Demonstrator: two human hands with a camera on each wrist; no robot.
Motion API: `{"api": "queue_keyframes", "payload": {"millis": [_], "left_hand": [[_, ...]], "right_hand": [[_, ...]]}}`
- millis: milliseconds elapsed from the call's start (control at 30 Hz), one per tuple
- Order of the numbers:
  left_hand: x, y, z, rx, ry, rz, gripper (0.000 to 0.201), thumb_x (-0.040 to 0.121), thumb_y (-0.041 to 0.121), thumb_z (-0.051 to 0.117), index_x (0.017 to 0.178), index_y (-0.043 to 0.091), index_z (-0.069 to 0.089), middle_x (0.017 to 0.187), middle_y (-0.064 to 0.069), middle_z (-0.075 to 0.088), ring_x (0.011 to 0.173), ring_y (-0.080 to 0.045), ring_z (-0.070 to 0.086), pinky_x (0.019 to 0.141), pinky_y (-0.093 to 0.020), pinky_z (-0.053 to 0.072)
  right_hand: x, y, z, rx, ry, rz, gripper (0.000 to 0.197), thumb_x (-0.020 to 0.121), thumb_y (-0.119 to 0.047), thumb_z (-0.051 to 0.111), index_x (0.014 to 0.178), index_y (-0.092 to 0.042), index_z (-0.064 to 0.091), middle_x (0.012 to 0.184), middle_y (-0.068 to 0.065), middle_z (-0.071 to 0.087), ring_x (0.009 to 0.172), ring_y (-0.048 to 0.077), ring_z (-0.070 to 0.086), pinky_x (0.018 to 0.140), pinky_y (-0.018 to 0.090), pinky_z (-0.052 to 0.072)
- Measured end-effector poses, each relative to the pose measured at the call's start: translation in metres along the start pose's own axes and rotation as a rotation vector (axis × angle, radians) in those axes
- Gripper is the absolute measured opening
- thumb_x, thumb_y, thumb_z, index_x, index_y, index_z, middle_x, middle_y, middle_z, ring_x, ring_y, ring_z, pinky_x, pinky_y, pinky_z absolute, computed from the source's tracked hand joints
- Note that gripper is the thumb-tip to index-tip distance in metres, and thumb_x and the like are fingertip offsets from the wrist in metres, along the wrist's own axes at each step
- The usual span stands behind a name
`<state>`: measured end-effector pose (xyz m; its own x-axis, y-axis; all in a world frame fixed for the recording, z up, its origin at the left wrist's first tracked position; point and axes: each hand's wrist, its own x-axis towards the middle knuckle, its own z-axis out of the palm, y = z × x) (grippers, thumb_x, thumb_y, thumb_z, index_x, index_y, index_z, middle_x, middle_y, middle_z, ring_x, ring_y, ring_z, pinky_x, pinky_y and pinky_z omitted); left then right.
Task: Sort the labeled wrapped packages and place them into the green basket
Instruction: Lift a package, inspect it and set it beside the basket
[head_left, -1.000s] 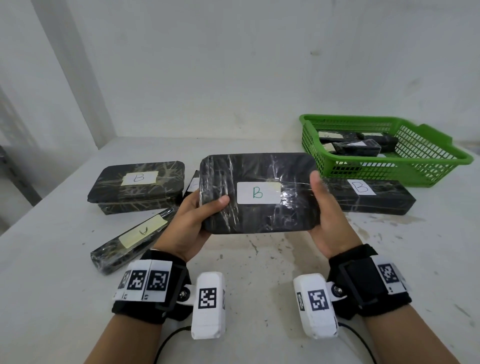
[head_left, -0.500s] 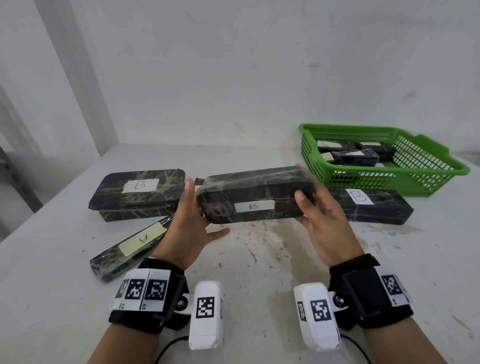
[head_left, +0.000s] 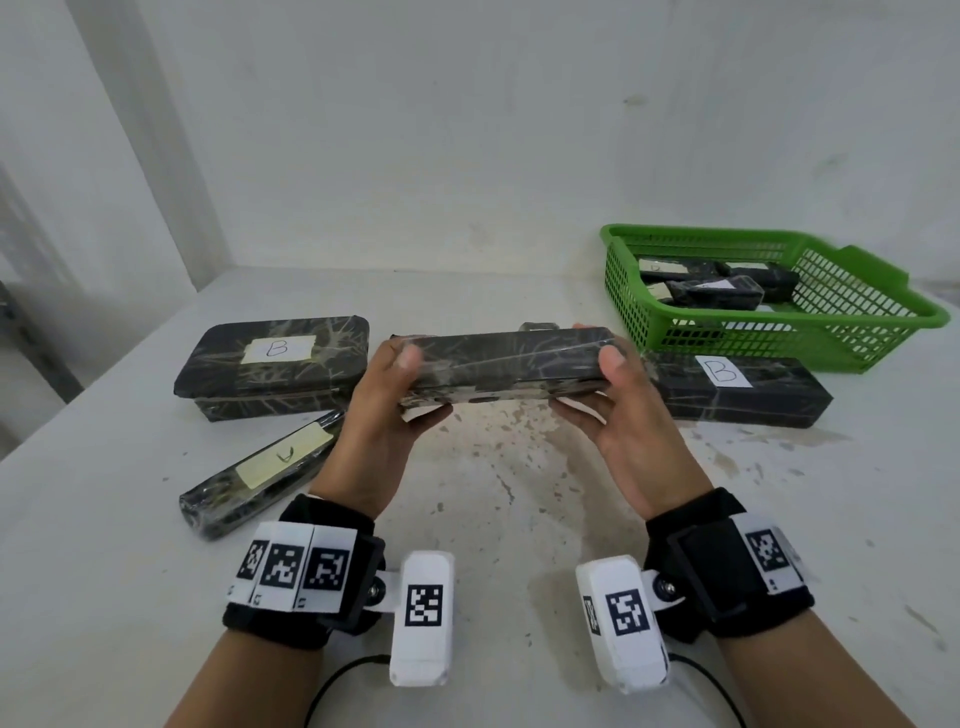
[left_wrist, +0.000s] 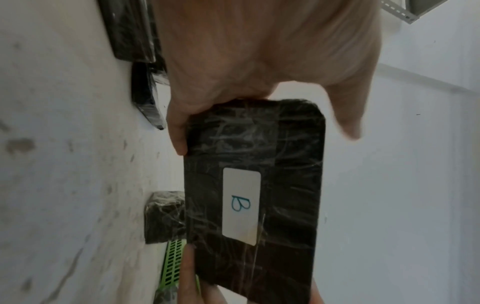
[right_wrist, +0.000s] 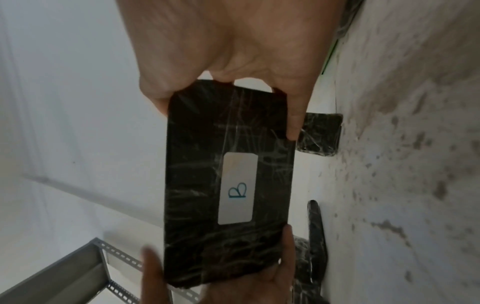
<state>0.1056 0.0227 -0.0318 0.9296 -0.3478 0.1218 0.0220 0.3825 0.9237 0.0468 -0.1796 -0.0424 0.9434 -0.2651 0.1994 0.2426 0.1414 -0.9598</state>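
Both hands hold a flat black wrapped package (head_left: 501, 366) above the table, tilted so its top faces away from the head camera. My left hand (head_left: 400, 395) grips its left end, my right hand (head_left: 605, 387) its right end. Its white label with a blue "B" (left_wrist: 241, 205) shows in the left wrist view, and the same label (right_wrist: 237, 190) shows in the right wrist view. The green basket (head_left: 878, 317) stands at the back right with several small wrapped packages (head_left: 714, 291) inside.
A wide "B" package (head_left: 270, 371) lies at the left, a long "B" package (head_left: 737, 392) in front of the basket, and a slim package with a yellowish label (head_left: 260, 467) near my left wrist. A white wall closes the back; the table (head_left: 493, 493) is stained.
The held package has tipped from label facing me to lying nearly flat, its label turned away. Both hands shifted their hold on its ends.
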Motion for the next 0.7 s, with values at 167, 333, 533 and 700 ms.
{"api": "queue_keyframes", "payload": {"millis": [167,333,533,700], "left_hand": [[0.0,-0.004,0.002,0.058,-0.045,0.057,0.04,0.067,0.042,0.066,0.098,0.018,0.056,0.101,-0.009,0.057,0.101,-0.026,0.055,0.107,-0.056,0.04],[0.0,-0.008,0.003,0.058,-0.081,0.047,0.049,0.07,0.046,0.065,0.107,0.015,0.054,0.108,-0.01,0.055,0.106,-0.025,0.052,0.107,-0.054,0.039],[-0.001,-0.009,0.005,0.133,-0.069,0.017,0.056,0.057,0.049,0.078,0.104,0.025,0.059,0.099,0.008,0.068,0.096,-0.007,0.064,0.098,-0.034,0.044],[0.008,-0.001,0.0,0.082,0.006,0.012,0.09,0.059,0.039,0.077,0.136,0.004,0.046,0.095,0.004,0.072,0.091,-0.009,0.068,0.099,-0.035,0.043]], "right_hand": [[-0.004,0.003,0.003,0.045,0.042,0.018,0.068,0.069,-0.07,0.063,0.121,-0.026,0.056,0.119,0.003,0.065,0.114,0.017,0.061,0.099,0.048,0.052],[-0.002,0.002,0.003,0.094,0.098,0.024,0.063,0.071,-0.052,0.071,0.12,-0.016,0.055,0.114,0.006,0.064,0.109,0.02,0.062,0.092,0.043,0.056],[-0.004,-0.001,0.004,0.093,0.107,-0.017,0.037,0.084,-0.036,0.061,0.115,-0.018,0.054,0.106,0.002,0.065,0.103,0.016,0.064,0.096,0.042,0.054],[-0.005,-0.005,0.012,0.064,0.047,0.045,0.064,0.067,-0.066,0.075,0.114,-0.028,0.055,0.113,-0.006,0.066,0.112,0.012,0.063,0.096,0.039,0.054]]}}
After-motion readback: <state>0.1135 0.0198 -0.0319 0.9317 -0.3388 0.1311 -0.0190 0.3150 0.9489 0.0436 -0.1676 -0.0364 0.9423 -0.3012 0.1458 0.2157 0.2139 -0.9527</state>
